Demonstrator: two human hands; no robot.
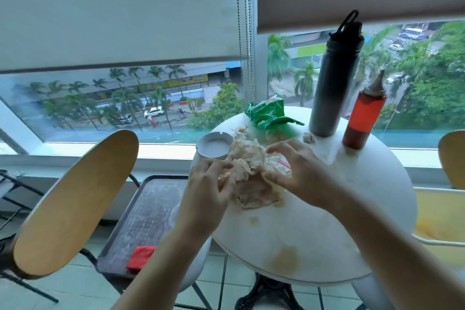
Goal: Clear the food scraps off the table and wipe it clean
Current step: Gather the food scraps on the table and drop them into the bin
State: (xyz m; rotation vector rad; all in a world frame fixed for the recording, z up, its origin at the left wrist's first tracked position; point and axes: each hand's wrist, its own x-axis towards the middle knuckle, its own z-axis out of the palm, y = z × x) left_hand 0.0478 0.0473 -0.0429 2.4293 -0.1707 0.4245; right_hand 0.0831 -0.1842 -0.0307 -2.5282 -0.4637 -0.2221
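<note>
A heap of crumpled greasy paper wrappers [249, 173] lies in the middle of the round white table [364, 184]. My left hand [208, 184] grips the heap's left side with curled fingers. My right hand [294, 171] pinches its right side. A crumpled green snack wrapper [269, 114] lies at the far edge. A small wadded scrap [308, 137] sits near the bottle. Brown stains [284, 258] mark the table's near part.
A white ashtray [214, 145] stands left of the heap. A dark water bottle [332, 78] and a red sauce bottle [363, 116] stand at the back right. A wooden-backed chair [75, 199] with a red cloth [141, 257] on its seat stands to the left.
</note>
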